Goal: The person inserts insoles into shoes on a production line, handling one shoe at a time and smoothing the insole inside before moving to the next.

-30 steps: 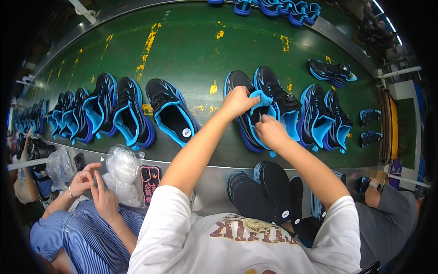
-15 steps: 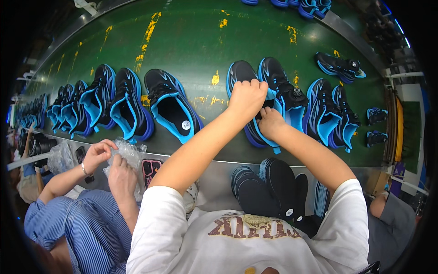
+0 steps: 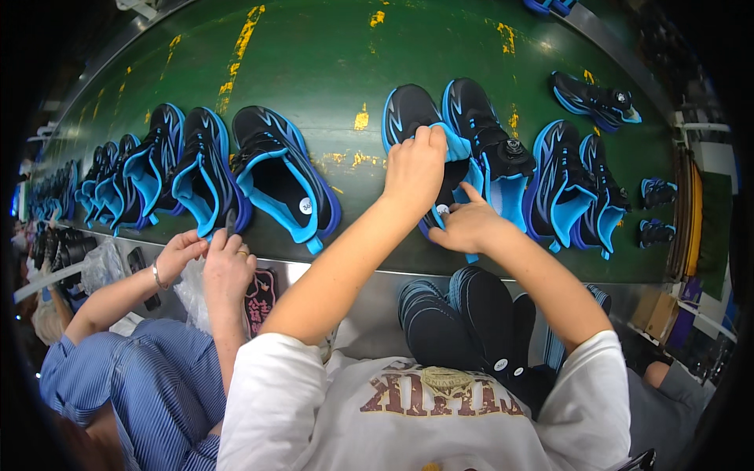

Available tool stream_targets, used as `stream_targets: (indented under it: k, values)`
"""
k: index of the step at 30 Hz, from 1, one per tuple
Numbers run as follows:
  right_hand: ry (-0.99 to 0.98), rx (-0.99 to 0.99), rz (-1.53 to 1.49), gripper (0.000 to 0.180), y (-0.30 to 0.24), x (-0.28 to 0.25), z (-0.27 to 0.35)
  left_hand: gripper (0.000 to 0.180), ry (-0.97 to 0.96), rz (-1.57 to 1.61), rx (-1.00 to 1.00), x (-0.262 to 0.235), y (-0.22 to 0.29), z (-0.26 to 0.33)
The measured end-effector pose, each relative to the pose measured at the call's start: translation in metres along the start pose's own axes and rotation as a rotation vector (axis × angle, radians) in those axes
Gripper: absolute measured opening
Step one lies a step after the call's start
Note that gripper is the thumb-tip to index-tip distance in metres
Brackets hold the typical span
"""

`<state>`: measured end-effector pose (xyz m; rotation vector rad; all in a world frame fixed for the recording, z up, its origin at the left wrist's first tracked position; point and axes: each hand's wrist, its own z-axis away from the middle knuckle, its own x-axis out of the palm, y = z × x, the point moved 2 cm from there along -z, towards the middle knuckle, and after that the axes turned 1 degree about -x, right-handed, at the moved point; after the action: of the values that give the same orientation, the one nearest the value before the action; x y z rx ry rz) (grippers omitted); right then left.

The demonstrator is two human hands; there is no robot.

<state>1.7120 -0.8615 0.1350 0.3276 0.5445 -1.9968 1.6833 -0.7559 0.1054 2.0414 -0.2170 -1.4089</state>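
A black running shoe with bright blue lining (image 3: 410,106) lies toe-away on the green belt in front of me. My left hand (image 3: 416,166) is closed on its tongue, pulling the blue inner side up and back. At the heel opening is my right hand (image 3: 473,224), its thumb and a finger spread apart and its other fingertips hidden inside the shoe. Between them shows a round white sticker (image 3: 442,209), apparently on the insole. A matching shoe with a dial on its tongue (image 3: 510,153) stands close on the right.
Stacked black insoles (image 3: 477,310) lie on the metal ledge (image 3: 369,290) before me. More shoes line the belt (image 3: 314,71) both ways, including a single shoe (image 3: 287,177) at left. A co-worker's hands (image 3: 224,263) touch a shoe heel beside a phone (image 3: 259,302).
My left hand has shifted slightly left, lifting the tongue further. My right hand's fingers have spread at the heel opening. The co-worker's hands have moved from a plastic bag to a shoe heel.
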Motion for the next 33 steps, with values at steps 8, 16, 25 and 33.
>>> stream_targets:
  k: [8,16,25,33]
  values:
    - [0.964,-0.08,-0.275,0.021,-0.009,0.048,0.068,0.014,0.177,0.097,-0.165,-0.013,0.004,0.009]
    - [0.96,-0.129,-0.298,0.027,-0.005,0.068,0.076,0.013,0.167,-0.228,0.081,-0.021,0.023,0.013]
    - [0.789,-0.178,0.009,0.021,0.013,0.043,0.031,0.01,-0.444,-0.521,0.26,-0.008,0.019,-0.031]
    - [1.034,0.149,-0.112,0.03,0.053,0.076,0.059,0.025,-0.432,0.991,-0.406,-0.105,0.033,0.027]
